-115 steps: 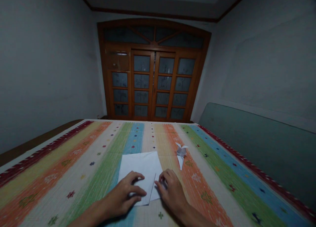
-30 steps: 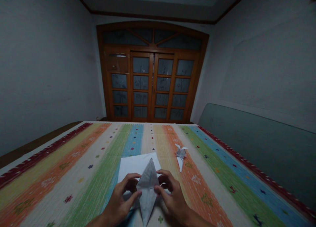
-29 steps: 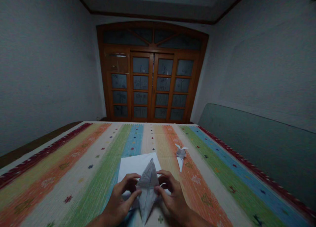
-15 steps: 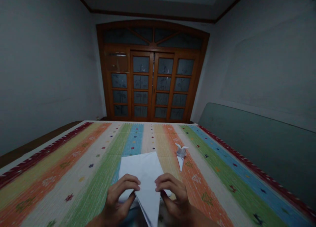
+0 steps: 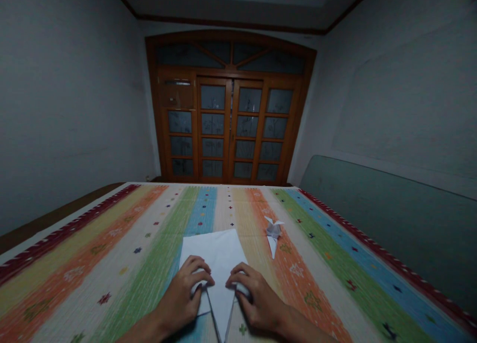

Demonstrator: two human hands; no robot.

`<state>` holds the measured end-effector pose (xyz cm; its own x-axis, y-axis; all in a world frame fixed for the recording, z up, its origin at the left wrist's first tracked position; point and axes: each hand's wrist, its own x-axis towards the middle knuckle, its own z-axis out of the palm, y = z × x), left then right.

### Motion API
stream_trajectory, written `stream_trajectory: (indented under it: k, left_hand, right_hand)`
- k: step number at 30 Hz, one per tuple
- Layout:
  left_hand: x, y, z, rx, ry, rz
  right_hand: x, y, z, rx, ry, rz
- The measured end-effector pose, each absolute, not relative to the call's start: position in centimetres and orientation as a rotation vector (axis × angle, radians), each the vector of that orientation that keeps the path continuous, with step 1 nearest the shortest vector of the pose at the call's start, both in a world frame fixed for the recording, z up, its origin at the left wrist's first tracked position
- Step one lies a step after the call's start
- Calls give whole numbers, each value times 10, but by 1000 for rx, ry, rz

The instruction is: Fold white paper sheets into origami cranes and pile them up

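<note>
Your left hand and right hand touch opposite edges of a folded white paper tapering towards you, over a white sheet; an origami figure lies farther ahead on the striped tablecloth.

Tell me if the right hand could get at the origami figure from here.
Probably yes: the origami figure lies ahead of the right hand with only striped tablecloth between, though that hand must first leave the folded white paper.
</note>
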<state>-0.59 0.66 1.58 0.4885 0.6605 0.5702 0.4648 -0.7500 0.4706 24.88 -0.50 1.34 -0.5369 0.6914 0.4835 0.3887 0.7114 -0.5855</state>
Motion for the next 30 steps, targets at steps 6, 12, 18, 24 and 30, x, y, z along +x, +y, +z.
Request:
stream_trajectory:
  k: [6, 12, 18, 24, 30]
  left_hand:
    - [-6, -1, 21, 2483, 919, 947]
    - [-9, 4, 15, 2389, 900, 893]
    - [-8, 11, 14, 2334, 914, 943]
    - [-9, 14, 3, 2195, 1079, 1028]
    - [-8, 11, 1, 2296, 1040, 1033]
  right_hand:
    - [250, -4, 15, -915, -2219, 633]
    - [251, 0, 12, -902, -2190, 673]
    - [252, 4, 2, -876, -2133, 619]
    - [248, 3, -4, -1036, -2042, 667]
    - [246, 1, -4, -1020, -2062, 555]
